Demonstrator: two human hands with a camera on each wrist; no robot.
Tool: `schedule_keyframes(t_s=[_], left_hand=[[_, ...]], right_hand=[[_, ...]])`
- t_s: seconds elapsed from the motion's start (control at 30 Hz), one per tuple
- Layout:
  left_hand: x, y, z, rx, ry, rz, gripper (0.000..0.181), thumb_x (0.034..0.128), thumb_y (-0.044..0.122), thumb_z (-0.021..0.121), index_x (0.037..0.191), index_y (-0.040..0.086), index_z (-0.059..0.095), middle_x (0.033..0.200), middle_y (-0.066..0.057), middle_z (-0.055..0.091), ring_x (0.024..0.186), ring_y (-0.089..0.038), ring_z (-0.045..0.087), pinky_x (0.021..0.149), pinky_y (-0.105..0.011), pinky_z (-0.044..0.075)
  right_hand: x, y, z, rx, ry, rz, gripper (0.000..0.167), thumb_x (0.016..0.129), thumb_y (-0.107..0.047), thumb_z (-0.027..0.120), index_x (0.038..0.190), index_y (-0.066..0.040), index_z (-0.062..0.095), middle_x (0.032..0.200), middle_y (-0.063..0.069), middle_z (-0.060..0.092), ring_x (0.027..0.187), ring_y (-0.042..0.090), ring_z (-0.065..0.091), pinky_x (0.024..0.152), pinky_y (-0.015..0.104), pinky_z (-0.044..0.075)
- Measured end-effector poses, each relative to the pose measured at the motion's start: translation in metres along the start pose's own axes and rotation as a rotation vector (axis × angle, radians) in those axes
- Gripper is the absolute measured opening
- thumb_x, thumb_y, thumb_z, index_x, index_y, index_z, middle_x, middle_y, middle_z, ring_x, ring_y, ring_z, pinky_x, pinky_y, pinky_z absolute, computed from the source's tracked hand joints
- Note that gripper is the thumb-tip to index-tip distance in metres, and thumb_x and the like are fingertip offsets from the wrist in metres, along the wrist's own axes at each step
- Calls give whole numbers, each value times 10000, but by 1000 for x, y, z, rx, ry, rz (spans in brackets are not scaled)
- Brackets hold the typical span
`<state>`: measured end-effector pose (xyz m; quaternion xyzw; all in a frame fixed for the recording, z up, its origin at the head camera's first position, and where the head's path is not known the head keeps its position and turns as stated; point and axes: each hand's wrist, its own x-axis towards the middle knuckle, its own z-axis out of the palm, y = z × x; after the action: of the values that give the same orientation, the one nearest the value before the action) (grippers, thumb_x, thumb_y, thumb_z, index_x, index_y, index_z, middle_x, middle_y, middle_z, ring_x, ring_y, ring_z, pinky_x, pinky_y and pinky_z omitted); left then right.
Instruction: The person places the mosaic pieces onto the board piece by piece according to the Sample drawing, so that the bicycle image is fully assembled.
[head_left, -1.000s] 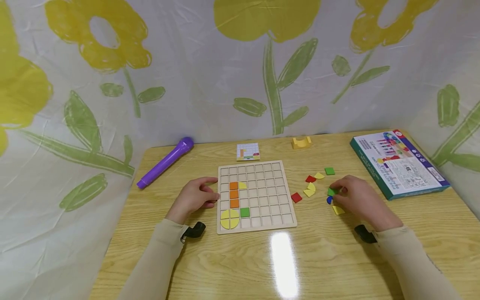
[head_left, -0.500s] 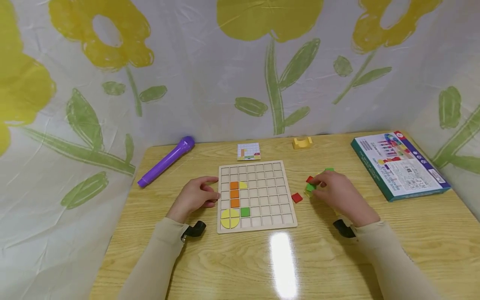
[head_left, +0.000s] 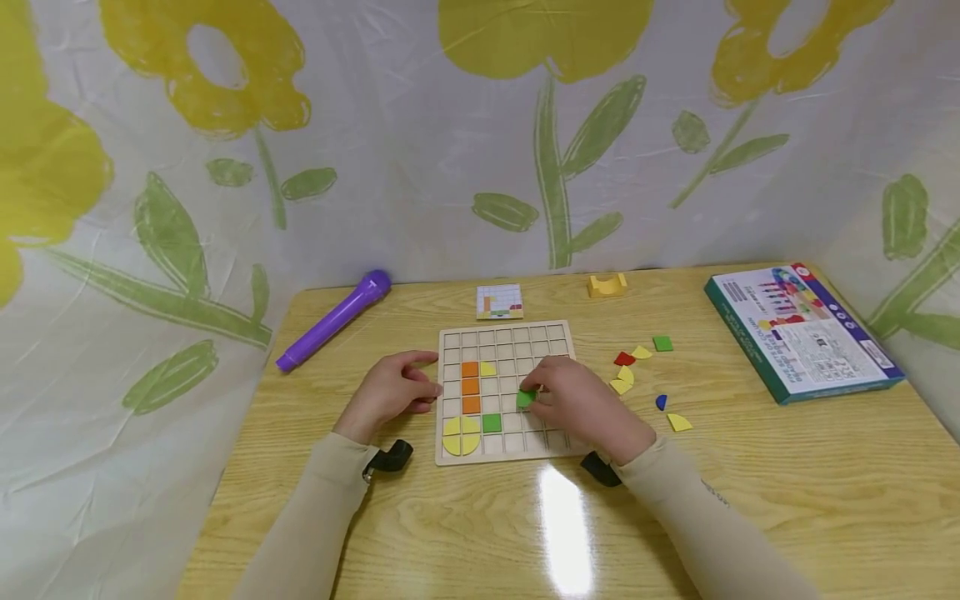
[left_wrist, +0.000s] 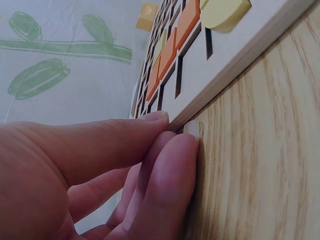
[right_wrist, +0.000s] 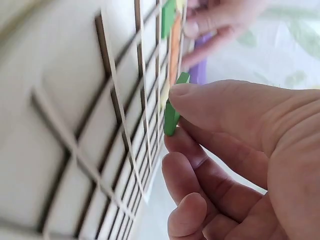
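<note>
My right hand (head_left: pixel 581 404) pinches a green tile (head_left: pixel 526 399) between thumb and fingertips, over the middle of the wooden grid board (head_left: pixel 555 335). In the right wrist view the green tile (right_wrist: pixel 172 114) is tilted on edge, apart from the board's surface. The fingertips of my left hand (head_left: pixel 386 390) touch the board's left edge, as the left wrist view shows. On the board lie a column of orange square tiles (head_left: pixel 470 386), a yellow quarter-circle tile (head_left: pixel 487 368), a green square tile (head_left: pixel 491 423) and a yellow circle of quarter tiles (head_left: pixel 461 436).
Loose tiles lie right of the board: red (head_left: pixel 624 358), yellow (head_left: pixel 679 422), blue (head_left: pixel 661 402), green (head_left: pixel 662 343). Behind the board are a pattern card (head_left: pixel 499 302) and a yellow stand (head_left: pixel 607 286). A purple toy microphone (head_left: pixel 333 321) lies left; a game box (head_left: pixel 802 329) right.
My right hand has taken the green tile from the loose pieces and carried it left over the board. A red square tile beside the board is now out of sight. My left hand stays put.
</note>
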<state>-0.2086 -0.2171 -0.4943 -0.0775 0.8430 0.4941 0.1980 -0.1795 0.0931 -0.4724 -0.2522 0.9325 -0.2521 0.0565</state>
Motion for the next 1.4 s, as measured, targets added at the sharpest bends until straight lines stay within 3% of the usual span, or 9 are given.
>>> schedule_keyframes(t_s=[0.23,0.5,0.73,1.4], left_hand=[[-2,-3,2,1,-4,-6,637,952,89,833,1537,164,596,1126,-144,678,844,-193,727,782,-302,690],[-1,-5,4,11,3,-20,633,953,98,836,1535,182,601,1134,-143,681,837,-191,724,775,-295,688],[-2,-4,3,23,1,1,623,958,107,832,1534,172,604,1135,-147,684,835,-188,729,773,-297,689],[2,-1,0,6,1,0,617,952,97,834,1521,186,614,1124,-145,672,843,-201,741,778,-305,691]], right_hand=[[-2,-12,18,-22,-25,-69,169,924,-123,853,1089,-94,834,1027,0,732,960,150,637,899,353,615],[-4,-13,27,-13,-23,-92,165,907,-69,826,1068,-102,842,998,-8,731,953,158,643,872,339,611],[-6,-15,30,-42,-8,-111,187,903,-75,831,1084,-119,847,1026,-13,731,1016,184,664,892,361,618],[-3,-14,28,-101,8,-147,184,894,-70,824,1069,-120,848,1011,-1,731,965,172,661,853,341,620]])
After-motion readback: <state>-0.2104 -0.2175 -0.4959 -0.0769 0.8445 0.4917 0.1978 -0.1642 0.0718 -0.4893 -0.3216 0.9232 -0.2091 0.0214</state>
